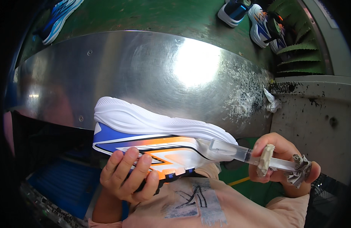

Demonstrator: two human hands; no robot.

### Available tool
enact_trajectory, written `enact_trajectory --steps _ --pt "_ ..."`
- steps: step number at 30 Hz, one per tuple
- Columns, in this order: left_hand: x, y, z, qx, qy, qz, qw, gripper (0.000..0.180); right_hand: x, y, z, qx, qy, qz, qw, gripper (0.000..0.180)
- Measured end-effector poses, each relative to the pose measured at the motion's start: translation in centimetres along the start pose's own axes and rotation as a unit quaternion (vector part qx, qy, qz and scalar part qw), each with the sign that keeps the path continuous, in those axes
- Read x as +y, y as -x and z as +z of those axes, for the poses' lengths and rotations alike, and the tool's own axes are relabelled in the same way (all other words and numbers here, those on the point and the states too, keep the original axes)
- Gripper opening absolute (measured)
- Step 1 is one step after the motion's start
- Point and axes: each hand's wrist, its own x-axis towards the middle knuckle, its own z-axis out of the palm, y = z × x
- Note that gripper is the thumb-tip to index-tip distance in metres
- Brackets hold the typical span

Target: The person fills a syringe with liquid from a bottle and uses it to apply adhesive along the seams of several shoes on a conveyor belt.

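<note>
My left hand (131,176) is closed around the upper of a running shoe (171,142), which lies on its side in the air with its thick white sole turned away from me. The upper is white with blue and orange panels and black lines. My right hand (278,159) grips a clear plastic syringe (242,153) with tape or wrapping round its flange and plunger end. The fingers are at the flange and the thumb is by the plunger end. The syringe's tip meets the toe area of the shoe, near the seam between upper and sole; the exact contact point is hard to see.
A shiny metal ledge (141,72) spans the front, its right part crusted with whitish residue (244,95). Crumpled white tissue (272,102) lies at its right end. Beyond runs a green surface (145,17) bearing a blue shoe (61,21) and several other shoes (259,26) by green flaps (303,57).
</note>
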Motion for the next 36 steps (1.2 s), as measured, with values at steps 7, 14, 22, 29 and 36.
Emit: enact_trajectory --steps 7,14,22,29,36 --pt "-0.1 -1.3 -0.6 -0.005 -0.012 0.002 1.000 0.018 3.9 3.2 -2.8 -0.040 -0.115 -0.122 0.985 0.125" --pt "-0.2 -3.2 -1.1 -0.023 -0.013 0.000 1.000 0.023 7.2 4.4 -4.9 -0.013 -0.130 -0.121 0.984 0.126" --pt "-0.2 -6.7 -0.9 -0.036 -0.012 0.031 0.999 0.046 11.0 4.3 -5.1 0.012 -0.225 -0.245 0.943 0.128" --pt "-0.4 -9.0 -0.8 -0.068 0.035 0.016 0.997 0.058 11.7 3.8 -4.4 -0.101 -0.378 -0.326 0.861 0.137" --pt "-1.6 -12.1 -0.8 -0.135 0.076 -0.006 0.988 0.063 13.5 1.9 -4.0 -0.061 -0.265 -0.386 0.881 0.130"
